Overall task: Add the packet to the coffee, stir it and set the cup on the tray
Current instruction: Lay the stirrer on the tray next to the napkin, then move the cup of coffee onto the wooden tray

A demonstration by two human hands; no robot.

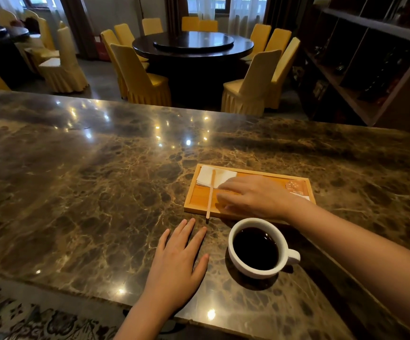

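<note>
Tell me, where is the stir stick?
The stir stick lies near the left end of the wooden tray, its top on the white napkin and its bottom tip poking over the near rim, left of the right hand.

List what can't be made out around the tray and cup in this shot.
- Tray middle, head view: covered by the right hand; whether the hand grips anything is unclear.
- Packet: print too small to read; near edge hidden by the wrist.
- Stir stick: its dark lower tip is too small to identify.
- Cup: depth hidden by the dark coffee.
</note>
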